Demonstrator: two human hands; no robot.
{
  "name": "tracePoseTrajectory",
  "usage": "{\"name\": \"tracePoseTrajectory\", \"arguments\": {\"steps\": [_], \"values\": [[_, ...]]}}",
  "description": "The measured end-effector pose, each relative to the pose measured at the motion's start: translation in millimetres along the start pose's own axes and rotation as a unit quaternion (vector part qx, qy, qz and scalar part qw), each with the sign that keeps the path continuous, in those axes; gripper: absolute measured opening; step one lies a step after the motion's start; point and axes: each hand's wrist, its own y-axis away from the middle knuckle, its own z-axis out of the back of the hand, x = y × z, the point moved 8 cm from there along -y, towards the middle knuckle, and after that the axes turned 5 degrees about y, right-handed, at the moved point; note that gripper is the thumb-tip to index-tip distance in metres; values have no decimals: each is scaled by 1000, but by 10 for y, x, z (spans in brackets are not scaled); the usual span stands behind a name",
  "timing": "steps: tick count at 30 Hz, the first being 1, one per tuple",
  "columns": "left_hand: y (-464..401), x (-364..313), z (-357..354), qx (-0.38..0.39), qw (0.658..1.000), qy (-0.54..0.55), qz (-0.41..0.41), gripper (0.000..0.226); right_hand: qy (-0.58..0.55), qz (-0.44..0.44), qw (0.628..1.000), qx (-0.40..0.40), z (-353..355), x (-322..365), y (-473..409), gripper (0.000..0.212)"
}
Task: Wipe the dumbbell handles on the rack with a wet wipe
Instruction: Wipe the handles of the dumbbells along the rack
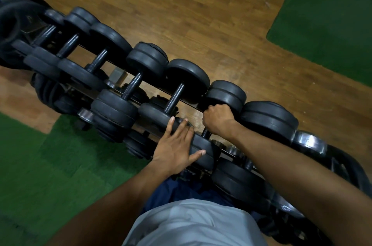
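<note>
A black rack (189,102) runs diagonally from upper left to lower right, loaded with several black dumbbells. My right hand (216,118) is curled round the handle of one dumbbell (225,92), hiding most of that handle; only its lower end (206,133) shows. No wet wipe is visible; it may be inside the fist. My left hand (177,147) rests flat with fingers spread on the near weight plate (203,151) of the same dumbbell. The neighbouring handle (174,97) to the left lies bare.
More dumbbells fill the rack to the upper left (98,60) and lower right (267,119), and a lower tier holds others (112,123). Wooden floor (201,14) lies beyond the rack, green mats (326,14) at the upper right and lower left.
</note>
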Motion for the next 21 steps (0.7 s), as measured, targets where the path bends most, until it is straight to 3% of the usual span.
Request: {"name": "tracePoseTrajectory", "arguments": {"steps": [5, 9, 17, 21], "values": [[1, 5, -12, 3, 1000, -6, 1, 102, -3, 85, 992, 92, -165, 207, -111, 29], [-17, 10, -37, 0, 1000, -4, -1, 103, -52, 133, 984, 103, -238, 288, -90, 23], [-19, 15, -63, -12, 1000, -5, -3, 102, -267, 138, 952, 50, -268, 135, 190, 19], [-16, 4, -49, -21, 1000, -10, -5, 102, -334, 106, 936, -24, -262, 42, 422, 22]]}}
